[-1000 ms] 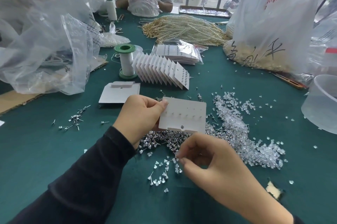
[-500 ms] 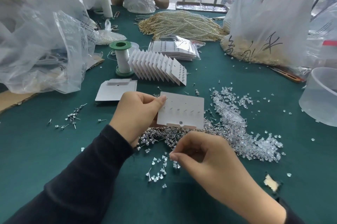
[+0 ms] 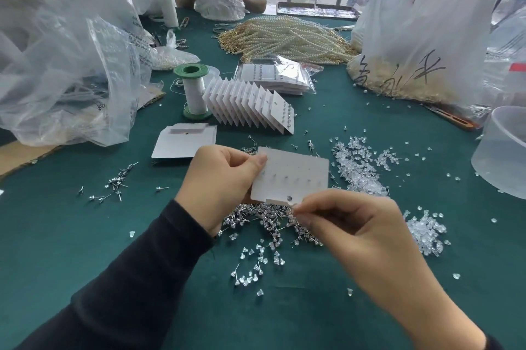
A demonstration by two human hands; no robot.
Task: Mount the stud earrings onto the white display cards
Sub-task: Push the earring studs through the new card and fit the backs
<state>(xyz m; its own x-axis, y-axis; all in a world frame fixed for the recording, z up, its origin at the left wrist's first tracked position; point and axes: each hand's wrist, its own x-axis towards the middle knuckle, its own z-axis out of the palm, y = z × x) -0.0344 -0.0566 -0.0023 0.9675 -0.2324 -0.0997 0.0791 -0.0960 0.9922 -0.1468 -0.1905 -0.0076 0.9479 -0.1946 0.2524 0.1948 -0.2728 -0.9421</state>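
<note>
The left hand (image 3: 225,176) pinches the white card (image 3: 296,176) by its edge. The right hand (image 3: 355,233) pinches something tiny, maybe a stud, just under the card. Hold the card still; push straight.

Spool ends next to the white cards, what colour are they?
Green, with white thread wound between them on the spool; the head view shows it.

Single head cam, wide-angle, looks fwd and down, close over green table (image 3: 71,235) toward far window.
</note>
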